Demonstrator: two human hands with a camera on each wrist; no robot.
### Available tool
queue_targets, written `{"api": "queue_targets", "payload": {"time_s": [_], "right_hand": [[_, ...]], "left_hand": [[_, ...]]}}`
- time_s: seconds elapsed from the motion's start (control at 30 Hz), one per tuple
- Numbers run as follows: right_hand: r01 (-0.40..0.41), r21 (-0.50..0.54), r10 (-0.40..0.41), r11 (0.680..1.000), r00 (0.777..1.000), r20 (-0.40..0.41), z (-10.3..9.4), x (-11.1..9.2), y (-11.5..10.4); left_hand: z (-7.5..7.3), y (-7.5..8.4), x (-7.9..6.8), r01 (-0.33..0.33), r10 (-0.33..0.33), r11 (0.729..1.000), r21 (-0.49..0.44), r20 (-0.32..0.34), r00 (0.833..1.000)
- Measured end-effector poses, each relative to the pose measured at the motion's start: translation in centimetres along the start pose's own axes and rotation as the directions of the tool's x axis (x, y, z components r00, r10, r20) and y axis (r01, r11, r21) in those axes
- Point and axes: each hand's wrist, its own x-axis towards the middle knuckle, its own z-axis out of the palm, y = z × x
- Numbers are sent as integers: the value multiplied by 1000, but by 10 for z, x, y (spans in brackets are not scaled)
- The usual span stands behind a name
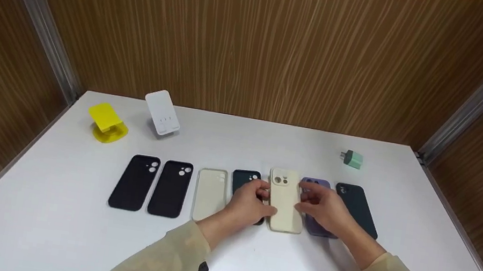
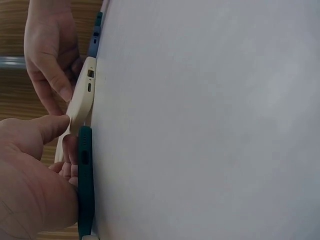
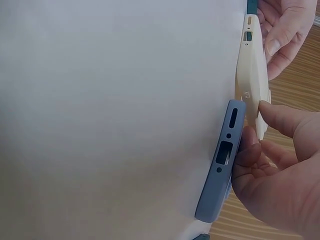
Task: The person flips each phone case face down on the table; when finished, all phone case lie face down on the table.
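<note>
A cream phone case [image 1: 284,217], camera cutouts at its top, lies between both hands in the row. My left hand [image 1: 247,205] pinches its left edge, thumb on the back face and fingers at the side. On the opposite edge, my right hand [image 1: 329,210] pinches the case between thumb and fingers. The left hand partly covers a dark teal case [image 1: 242,177]; the right partly covers a purple case [image 1: 319,228]. In the right wrist view, the cream case [image 3: 252,65] stands slightly raised beside the bluish-purple case [image 3: 220,165], its underside hidden.
Left in the row are two black cases [image 1: 132,188] and a pale translucent-looking case [image 1: 210,197]; a dark green case [image 1: 357,209] lies at the right end. Behind stand a yellow phone stand [image 1: 107,121], a white stand [image 1: 162,112] and a green plug adapter [image 1: 353,159]. Wood-grain panels [image 1: 254,43] enclose the table.
</note>
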Motion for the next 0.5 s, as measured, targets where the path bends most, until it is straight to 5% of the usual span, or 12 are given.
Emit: {"api": "queue_targets", "payload": {"time_s": [0.5], "right_hand": [[38,-11,-38,999,999,2,0,-1,-2]], "left_hand": [[2,-1,0,-25,25,995,97,3,1000]]}}
